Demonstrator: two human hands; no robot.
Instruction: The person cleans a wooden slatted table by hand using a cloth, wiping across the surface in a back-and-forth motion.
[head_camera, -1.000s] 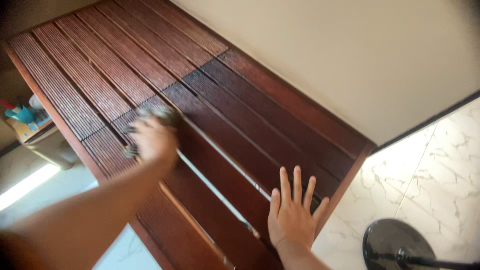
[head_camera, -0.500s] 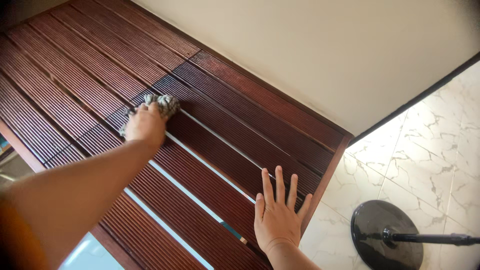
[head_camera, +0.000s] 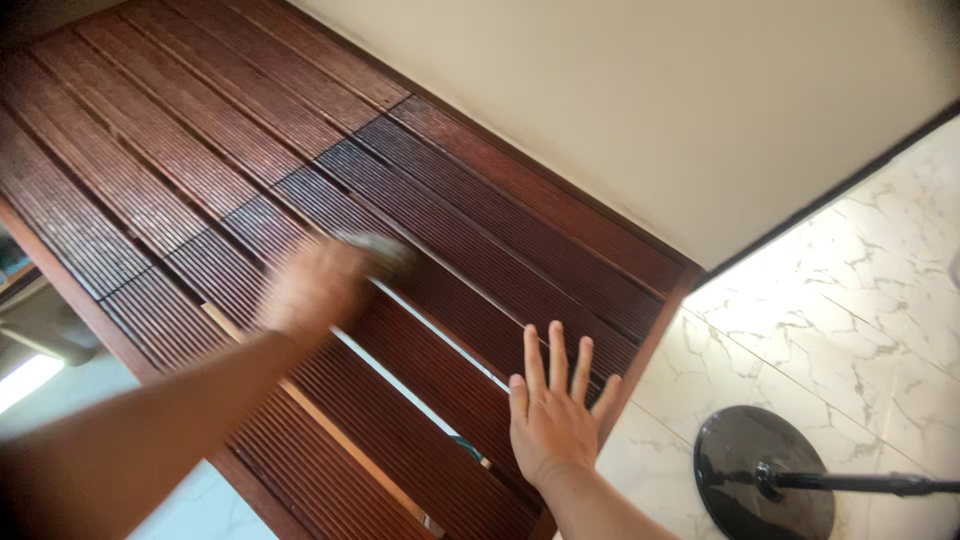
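A dark red-brown slatted wooden tabletop (head_camera: 190, 150) with ribbed boards fills the left and middle of the head view. My left hand (head_camera: 312, 284), blurred by motion, presses a grey cloth (head_camera: 380, 252) onto the slats near the middle. The cloth sticks out beyond my fingers toward the right. My right hand (head_camera: 553, 405) lies flat with fingers spread on the slats close to the table's right end. The boards around the cloth look darker than those at the far left.
A cream wall (head_camera: 650, 90) runs along the table's far side. White marble floor tiles (head_camera: 850, 300) lie to the right. A round black stand base (head_camera: 760, 485) with a pole sits on the floor at the lower right.
My left hand and the cloth have slid right and toward me along the slats. My right hand has stayed flat in place. The view shifted slightly.
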